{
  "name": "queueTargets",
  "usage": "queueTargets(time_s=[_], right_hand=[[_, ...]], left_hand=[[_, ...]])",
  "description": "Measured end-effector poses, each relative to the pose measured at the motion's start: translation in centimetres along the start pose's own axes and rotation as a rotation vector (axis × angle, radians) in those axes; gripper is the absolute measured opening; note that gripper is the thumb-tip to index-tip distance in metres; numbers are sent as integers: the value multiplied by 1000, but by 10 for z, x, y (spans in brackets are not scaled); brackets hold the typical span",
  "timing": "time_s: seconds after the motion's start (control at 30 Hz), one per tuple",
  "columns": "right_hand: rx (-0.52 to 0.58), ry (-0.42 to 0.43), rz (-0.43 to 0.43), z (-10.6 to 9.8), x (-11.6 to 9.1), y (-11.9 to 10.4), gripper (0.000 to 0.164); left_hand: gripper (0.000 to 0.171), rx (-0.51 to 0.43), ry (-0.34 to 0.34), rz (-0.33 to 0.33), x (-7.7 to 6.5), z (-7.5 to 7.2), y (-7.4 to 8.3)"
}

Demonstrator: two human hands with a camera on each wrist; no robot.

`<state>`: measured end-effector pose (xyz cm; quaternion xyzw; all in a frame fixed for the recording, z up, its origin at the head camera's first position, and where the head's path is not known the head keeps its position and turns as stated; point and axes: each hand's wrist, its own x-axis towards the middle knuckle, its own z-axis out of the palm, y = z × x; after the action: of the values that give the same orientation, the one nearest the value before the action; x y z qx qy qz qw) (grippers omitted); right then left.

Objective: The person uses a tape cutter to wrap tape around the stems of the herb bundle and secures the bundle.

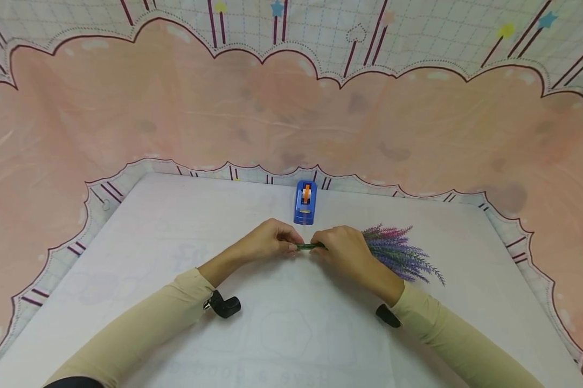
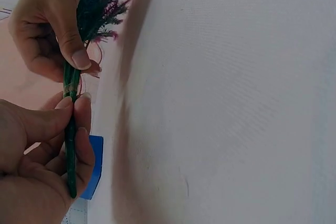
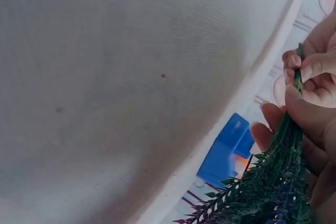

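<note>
A bunch of artificial lavender (image 1: 403, 256) with purple and pink flower heads lies sideways between both hands, its heads toward the right. My left hand (image 1: 270, 240) pinches the green stems (image 2: 71, 145) near their cut end between thumb and fingers. Close beside it, my right hand (image 1: 345, 249) holds the stems higher up, just below the flowers. A band of clear tape (image 2: 70, 87) shows around the stems between the two hands. Beyond the hands stands a blue tape dispenser (image 1: 305, 202) with an orange roll hub.
The white table (image 1: 282, 334) reaches back to a patterned cloth (image 1: 291, 118) in peach and white. Black wrist-camera mounts (image 1: 225, 305) hang below both sleeves, close over the tabletop.
</note>
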<state>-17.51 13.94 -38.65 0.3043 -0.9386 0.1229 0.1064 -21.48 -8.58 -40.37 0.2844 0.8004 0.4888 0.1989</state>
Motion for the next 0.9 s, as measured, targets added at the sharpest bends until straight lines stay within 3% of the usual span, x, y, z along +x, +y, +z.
queueTargets(time_s=[0.33,0.57,0.7,0.9], right_hand=[[-152,-16,-161,-2,4,1,14],[-258,84,-204,-2,3,5,6],[-270,122,-211,-3,3,8,8],[-195,56,-147,-4,1,6,15]], left_hand=[[16,-90,-1,-20,3,0,-3],[17,-106,3,-29,1,0,-2],[17,-79,5,-40,1,0,0],[16,-43,26,-27,1,-1,0]])
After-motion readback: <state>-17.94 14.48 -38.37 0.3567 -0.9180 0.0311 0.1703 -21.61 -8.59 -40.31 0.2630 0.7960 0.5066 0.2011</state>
